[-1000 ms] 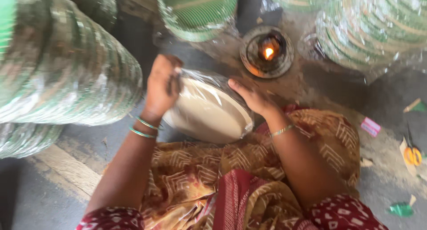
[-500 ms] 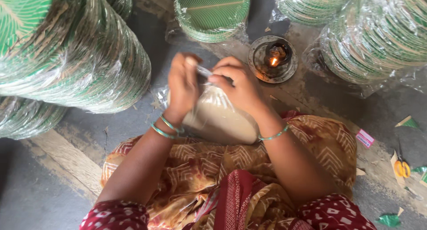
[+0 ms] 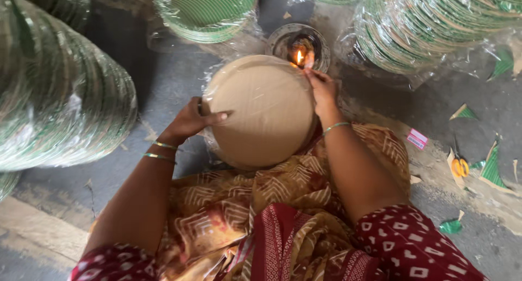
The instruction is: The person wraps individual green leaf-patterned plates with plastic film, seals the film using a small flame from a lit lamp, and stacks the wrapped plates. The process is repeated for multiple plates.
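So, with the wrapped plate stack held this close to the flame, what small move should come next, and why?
Probably turn the stack of wrapped plates a little, so the next bit of loose film meets the flame. The right hand pinches the top edge right beside the small lamp, while the left hand steadies the other side.

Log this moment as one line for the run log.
left hand: grips left edge of wrapped plate stack | right hand: holds stack's far edge beside lamp flame | stack: tilted on lap, plain underside up
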